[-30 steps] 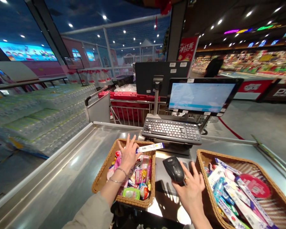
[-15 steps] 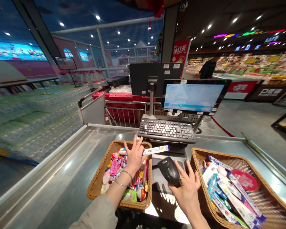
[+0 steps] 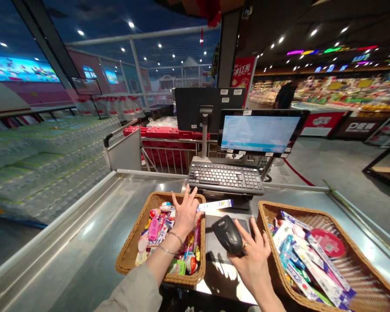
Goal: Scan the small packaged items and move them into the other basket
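Note:
A long, narrow white packet with blue ends (image 3: 218,204) sticks out to the right from my left hand (image 3: 186,215), its near end by my thumb and fingers. That hand is over the left wicker basket (image 3: 126,256), which holds small colourful sweets and toy-like packages. My right hand (image 3: 252,256) grips a black barcode scanner (image 3: 227,234), its head pointing up and left toward the packet. Its handle is mostly hidden under my palm. Right of this hand, a second wicker basket (image 3: 360,255) contains several similar long packets and a round red lid-like item (image 3: 328,242).
Behind the baskets sit a black keyboard (image 3: 225,177) and a lit monitor (image 3: 260,133), with another screen's back (image 3: 208,108) beside it. The metal counter (image 3: 94,229) has a raised edge. A shopping cart (image 3: 165,156) stands beyond it; a person (image 3: 284,95) is farther off.
The view has shifted slightly. My left hand, with the packet, has moved a little to the right over the basket. My right hand still holds the scanner in nearly the same place.

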Demonstrator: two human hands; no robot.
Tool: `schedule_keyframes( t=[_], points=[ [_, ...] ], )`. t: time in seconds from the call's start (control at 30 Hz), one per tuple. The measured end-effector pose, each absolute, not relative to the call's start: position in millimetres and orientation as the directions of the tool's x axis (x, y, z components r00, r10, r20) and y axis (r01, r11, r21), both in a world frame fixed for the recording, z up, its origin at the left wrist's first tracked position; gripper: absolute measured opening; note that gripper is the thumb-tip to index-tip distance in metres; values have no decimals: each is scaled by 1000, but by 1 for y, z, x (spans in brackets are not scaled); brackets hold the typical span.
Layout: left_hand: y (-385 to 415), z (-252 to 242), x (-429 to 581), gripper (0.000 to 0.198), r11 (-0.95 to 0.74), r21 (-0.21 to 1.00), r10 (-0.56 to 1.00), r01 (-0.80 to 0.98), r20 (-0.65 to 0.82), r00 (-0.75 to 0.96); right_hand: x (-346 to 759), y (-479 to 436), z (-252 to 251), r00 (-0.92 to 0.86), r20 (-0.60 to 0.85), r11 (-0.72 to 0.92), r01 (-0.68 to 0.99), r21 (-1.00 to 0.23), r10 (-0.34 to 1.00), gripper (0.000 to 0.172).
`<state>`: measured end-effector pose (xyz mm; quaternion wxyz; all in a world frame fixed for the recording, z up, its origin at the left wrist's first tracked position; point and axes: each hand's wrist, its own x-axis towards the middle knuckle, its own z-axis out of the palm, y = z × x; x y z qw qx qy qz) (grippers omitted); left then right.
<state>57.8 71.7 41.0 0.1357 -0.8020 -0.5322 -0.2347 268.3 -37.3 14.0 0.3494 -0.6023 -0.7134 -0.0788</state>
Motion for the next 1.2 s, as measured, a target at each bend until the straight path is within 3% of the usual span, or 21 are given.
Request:
schedule_keyframes(
  t=[0.33,0.53,1.2],
  points=[
    [75,41,63,15,-423,25,770,906,537,345,274,-41,14,-19,575,240,920,-311,818,23],
    [80,43,73,16,-459,27,751,888,546,372,286,-45,14,26,637,216,930,-299,771,25],
    [83,59,121,12,-606,18,651,795,586,483,320,-63,14,183,653,31,953,-301,735,33]
  ],
)
